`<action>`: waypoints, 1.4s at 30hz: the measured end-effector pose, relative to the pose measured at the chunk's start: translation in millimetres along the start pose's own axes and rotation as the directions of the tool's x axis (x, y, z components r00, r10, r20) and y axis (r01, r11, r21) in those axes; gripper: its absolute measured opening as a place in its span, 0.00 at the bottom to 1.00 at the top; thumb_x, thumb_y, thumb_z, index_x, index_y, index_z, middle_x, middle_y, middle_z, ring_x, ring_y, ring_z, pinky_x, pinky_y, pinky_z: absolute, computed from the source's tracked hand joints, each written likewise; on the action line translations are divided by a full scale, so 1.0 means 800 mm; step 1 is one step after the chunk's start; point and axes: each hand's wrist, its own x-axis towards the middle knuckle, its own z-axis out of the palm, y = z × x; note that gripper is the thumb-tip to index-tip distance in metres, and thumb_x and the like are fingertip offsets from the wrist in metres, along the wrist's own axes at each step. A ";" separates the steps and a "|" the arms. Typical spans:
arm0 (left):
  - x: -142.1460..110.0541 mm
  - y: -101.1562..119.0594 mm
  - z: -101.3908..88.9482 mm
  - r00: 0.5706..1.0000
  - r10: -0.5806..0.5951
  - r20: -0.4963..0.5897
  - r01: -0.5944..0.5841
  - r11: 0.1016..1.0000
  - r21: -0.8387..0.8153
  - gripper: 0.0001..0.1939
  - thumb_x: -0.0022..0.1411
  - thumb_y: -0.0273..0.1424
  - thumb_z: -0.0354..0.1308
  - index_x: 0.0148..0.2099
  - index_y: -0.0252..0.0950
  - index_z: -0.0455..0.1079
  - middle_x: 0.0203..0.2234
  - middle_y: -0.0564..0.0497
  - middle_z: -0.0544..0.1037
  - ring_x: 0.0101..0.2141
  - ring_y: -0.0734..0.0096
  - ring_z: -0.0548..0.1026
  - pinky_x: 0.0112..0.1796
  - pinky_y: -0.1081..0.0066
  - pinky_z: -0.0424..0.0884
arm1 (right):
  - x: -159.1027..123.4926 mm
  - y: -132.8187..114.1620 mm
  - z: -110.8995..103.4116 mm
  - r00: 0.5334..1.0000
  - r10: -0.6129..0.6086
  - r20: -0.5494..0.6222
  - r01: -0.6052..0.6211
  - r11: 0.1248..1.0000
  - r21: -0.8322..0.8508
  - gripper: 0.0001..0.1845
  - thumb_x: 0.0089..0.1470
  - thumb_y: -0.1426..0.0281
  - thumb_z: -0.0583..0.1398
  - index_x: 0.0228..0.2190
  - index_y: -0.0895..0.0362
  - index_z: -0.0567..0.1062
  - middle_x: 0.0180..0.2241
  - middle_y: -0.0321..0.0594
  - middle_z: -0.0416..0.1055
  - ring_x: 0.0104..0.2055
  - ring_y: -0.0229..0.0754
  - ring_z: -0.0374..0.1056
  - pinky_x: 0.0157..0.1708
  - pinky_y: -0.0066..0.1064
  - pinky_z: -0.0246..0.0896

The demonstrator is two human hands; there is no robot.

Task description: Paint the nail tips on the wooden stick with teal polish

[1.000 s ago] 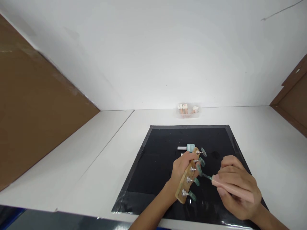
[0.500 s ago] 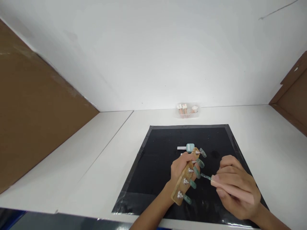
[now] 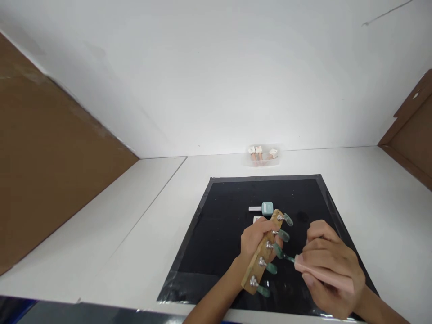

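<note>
My left hand (image 3: 254,237) is closed around a wooden nail tip stand (image 3: 257,263), which tilts up and away over the black mat. Several metal posts along the stand carry green, glossy false nails (image 3: 271,268). Between the fingers of my right hand (image 3: 334,270) is the pink cap of a nail polish brush (image 3: 324,272), its tip pointing left. The green-coated bristles touch, or nearly touch, the middle false nail (image 3: 278,250). Just beyond the stand lies a light-blue nail polish bottle (image 3: 267,208) with a silver cap, on its side.
A black mat (image 3: 229,202) covers part of the white table (image 3: 151,234). Against the back wall stands a clear plastic box (image 3: 268,162) with several pink, white-topped bottles. A white-topped item (image 3: 257,219) is partly hidden behind my left hand. Brown panels (image 3: 60,157) flank the table.
The brush tip came slightly away from the middle false nail, then moved back to it. The wooden stand tilted a little and shifted slightly in my left hand.
</note>
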 end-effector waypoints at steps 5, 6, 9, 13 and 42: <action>-0.004 -0.005 0.002 1.000 -0.006 -0.009 0.006 0.999 -0.032 0.08 0.59 0.36 0.55 0.32 0.37 0.69 0.18 0.52 0.74 0.17 0.76 0.70 0.17 0.77 0.62 | -0.003 0.003 0.002 0.997 0.017 -0.071 -0.015 0.999 0.039 0.14 0.45 0.84 0.54 0.35 0.62 0.71 0.20 0.37 0.74 0.20 0.36 0.67 0.24 0.33 0.63; -0.004 -0.005 0.005 0.998 -0.006 -0.067 0.005 1.000 -0.013 0.10 0.59 0.38 0.55 0.30 0.37 0.69 0.17 0.52 0.73 0.16 0.76 0.69 0.16 0.77 0.61 | -0.004 0.003 0.002 0.998 0.021 -0.063 -0.018 0.999 0.040 0.13 0.47 0.84 0.55 0.36 0.62 0.71 0.22 0.38 0.75 0.21 0.36 0.68 0.25 0.33 0.64; -0.003 -0.003 0.012 0.991 0.033 -0.129 -0.037 0.999 -0.030 0.11 0.59 0.39 0.55 0.30 0.37 0.68 0.16 0.53 0.73 0.16 0.76 0.70 0.18 0.77 0.64 | -0.004 0.003 0.001 0.999 0.031 -0.013 -0.031 0.999 0.031 0.12 0.49 0.83 0.56 0.36 0.62 0.71 0.23 0.38 0.76 0.23 0.35 0.69 0.27 0.33 0.65; -0.002 -0.004 0.008 0.996 0.037 -0.086 -0.045 0.994 -0.097 0.06 0.56 0.34 0.60 0.33 0.37 0.68 0.19 0.53 0.75 0.18 0.75 0.72 0.18 0.78 0.65 | -0.003 0.001 0.001 1.000 0.015 0.002 -0.015 1.000 0.026 0.10 0.47 0.83 0.55 0.34 0.63 0.71 0.20 0.37 0.74 0.20 0.34 0.66 0.26 0.33 0.62; -0.006 -0.009 0.016 0.991 0.011 -0.132 -0.028 0.991 -0.134 0.07 0.57 0.36 0.59 0.32 0.38 0.68 0.17 0.53 0.74 0.17 0.75 0.71 0.18 0.77 0.66 | -0.003 0.001 0.000 1.000 0.003 0.019 -0.004 1.000 0.013 0.09 0.49 0.82 0.55 0.33 0.62 0.71 0.20 0.37 0.74 0.20 0.34 0.66 0.26 0.33 0.63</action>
